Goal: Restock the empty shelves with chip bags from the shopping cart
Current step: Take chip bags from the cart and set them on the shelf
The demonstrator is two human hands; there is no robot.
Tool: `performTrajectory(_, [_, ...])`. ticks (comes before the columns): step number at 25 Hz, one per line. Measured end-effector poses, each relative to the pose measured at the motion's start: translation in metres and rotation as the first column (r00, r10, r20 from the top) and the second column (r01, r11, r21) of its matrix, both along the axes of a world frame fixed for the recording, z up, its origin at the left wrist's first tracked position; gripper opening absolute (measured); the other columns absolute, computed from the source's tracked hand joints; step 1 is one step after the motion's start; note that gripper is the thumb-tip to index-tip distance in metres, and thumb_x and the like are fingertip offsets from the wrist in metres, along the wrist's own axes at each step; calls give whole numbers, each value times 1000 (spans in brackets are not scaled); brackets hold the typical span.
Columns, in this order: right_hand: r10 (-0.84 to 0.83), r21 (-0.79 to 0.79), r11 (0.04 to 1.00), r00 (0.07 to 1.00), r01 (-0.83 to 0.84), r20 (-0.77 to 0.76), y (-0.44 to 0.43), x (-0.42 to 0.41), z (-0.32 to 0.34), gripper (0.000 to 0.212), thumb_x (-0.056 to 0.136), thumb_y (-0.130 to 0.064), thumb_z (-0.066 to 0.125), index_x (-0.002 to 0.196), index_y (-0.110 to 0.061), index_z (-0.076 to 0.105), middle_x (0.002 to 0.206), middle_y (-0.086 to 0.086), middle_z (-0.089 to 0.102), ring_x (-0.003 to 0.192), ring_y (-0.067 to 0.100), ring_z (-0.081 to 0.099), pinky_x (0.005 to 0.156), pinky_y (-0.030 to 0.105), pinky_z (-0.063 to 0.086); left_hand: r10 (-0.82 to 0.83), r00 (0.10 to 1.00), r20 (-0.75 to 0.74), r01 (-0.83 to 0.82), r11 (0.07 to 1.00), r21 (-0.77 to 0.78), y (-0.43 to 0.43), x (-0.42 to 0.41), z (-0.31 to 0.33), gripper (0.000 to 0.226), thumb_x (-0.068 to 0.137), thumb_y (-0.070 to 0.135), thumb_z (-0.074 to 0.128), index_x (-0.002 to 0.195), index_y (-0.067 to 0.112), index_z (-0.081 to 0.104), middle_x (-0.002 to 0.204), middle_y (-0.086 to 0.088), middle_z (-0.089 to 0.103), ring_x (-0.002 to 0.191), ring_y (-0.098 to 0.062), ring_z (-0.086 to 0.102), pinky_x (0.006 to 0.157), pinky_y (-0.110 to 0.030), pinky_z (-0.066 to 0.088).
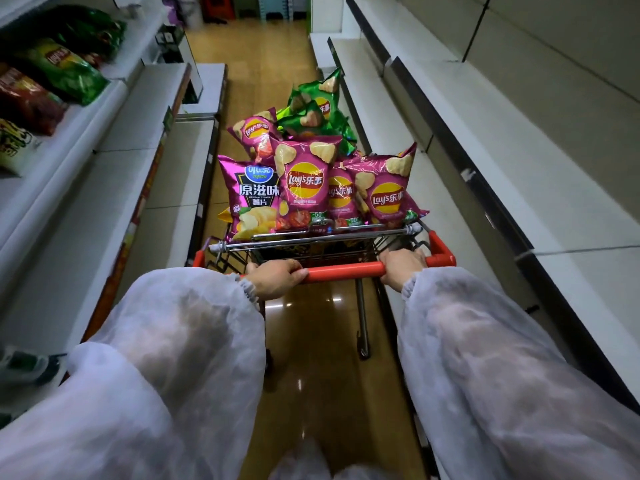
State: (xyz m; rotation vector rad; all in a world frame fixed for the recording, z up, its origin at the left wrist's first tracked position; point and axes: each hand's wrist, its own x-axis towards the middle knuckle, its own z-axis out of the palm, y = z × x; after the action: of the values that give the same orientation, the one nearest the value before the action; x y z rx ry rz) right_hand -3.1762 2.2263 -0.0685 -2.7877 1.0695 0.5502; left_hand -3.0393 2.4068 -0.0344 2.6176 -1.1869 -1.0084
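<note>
A wire shopping cart (391,233) stands in the aisle ahead of me, piled with chip bags. Several pink bags (304,188) stand upright at the near end, and green bags (317,109) lie heaped at the far end. My left hand (275,280) grips the cart's red handle bar (346,270) at its left end. My right hand (401,266) grips the same bar near its right end. Both arms wear loose translucent white sleeves. Bare white shelves (491,157) run along the right side of the aisle.
On the left, an upper shelf holds green (65,69) and red chip bags (26,102); the lower left shelves (138,133) are bare. The tan floor (256,57) runs on between the two shelf rows toward stacked goods at the far end.
</note>
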Motion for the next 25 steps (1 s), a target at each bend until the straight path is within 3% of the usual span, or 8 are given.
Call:
performTrajectory(9, [31, 32, 999, 1000, -31, -4, 94, -117, 2, 23, 90, -19, 53, 112, -19, 57, 110, 6, 62, 110, 27, 55, 103, 39, 30, 55, 998, 31, -55, 998, -6, 99, -125, 8, 43, 101, 42, 28, 135, 23, 46, 123, -7, 58, 122, -27, 47, 110, -40, 16])
performTrajectory(25, [37, -1, 999, 999, -37, -17, 272, -326, 2, 23, 90, -12, 48, 110, -17, 58, 108, 7, 63, 107, 26, 56, 100, 38, 34, 0, 1000, 6, 0, 1000, -19, 275, -325, -3, 40, 101, 42, 29, 130, 25, 50, 117, -3, 61, 119, -23, 50, 112, -50, 11])
